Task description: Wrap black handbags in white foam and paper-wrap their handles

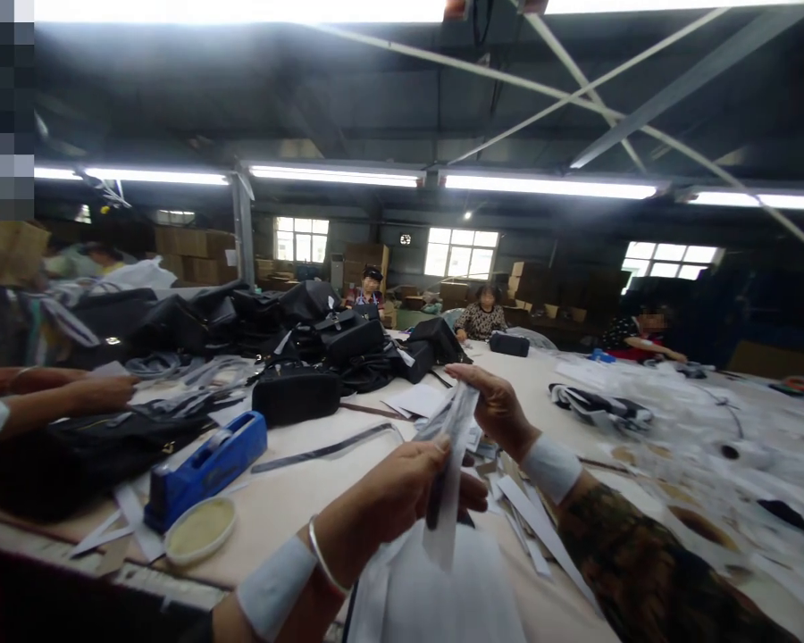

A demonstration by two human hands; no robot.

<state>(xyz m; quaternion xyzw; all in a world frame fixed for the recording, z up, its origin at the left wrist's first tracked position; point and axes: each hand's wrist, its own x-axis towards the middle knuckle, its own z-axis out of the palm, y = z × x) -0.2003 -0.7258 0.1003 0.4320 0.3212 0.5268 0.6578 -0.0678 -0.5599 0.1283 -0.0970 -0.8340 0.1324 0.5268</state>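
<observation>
My left hand (402, 478), with a bangle at the wrist, is closed around a narrow translucent plastic strip (452, 500) that hangs down in front of me. Above it, my right hand (496, 406) pinches the strip's upper end between thumb and fingers. Something dark shows behind the strip by my left fingers; I cannot tell what it is. Below both hands lies whitish, see-through plastic sheeting (442, 589). A dark strap in clear plastic (328, 446) rests on the table (295, 509) to the left.
A blue tape dispenser (207, 469) and a round shallow dish (201, 531) stand at left. Black bags (295, 393) are heaped behind them. Loose plastic wrapping (697, 446) covers the right side. At far left, a co-worker's hands (104, 390) are over a black bag; other people sit across.
</observation>
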